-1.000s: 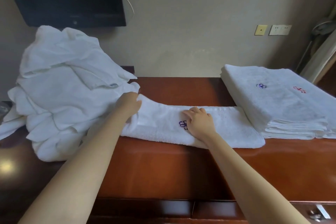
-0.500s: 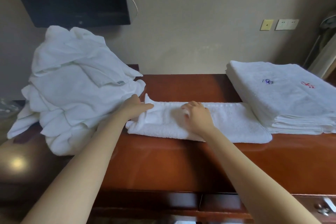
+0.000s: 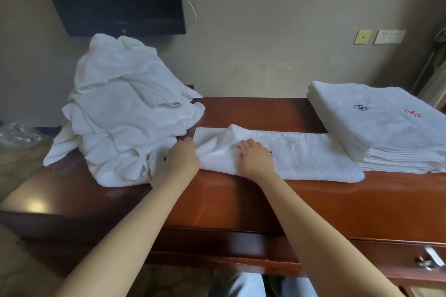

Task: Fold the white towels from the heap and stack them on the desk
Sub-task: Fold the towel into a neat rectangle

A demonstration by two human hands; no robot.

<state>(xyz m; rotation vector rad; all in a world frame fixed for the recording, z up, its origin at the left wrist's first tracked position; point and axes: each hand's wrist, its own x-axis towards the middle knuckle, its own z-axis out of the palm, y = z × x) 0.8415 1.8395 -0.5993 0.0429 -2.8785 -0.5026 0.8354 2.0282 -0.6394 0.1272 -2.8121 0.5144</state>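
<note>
Left hand [image 3: 184,158] fingertips hidden in towel [image 3: 306,159]

Nubby white terry-cloth towel [image 3: 301,157] on glossy reddish wood desk [image 3: 241,200].

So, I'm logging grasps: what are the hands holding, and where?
The towel: left hand grips its left end, right hand grips near its middle.
</note>
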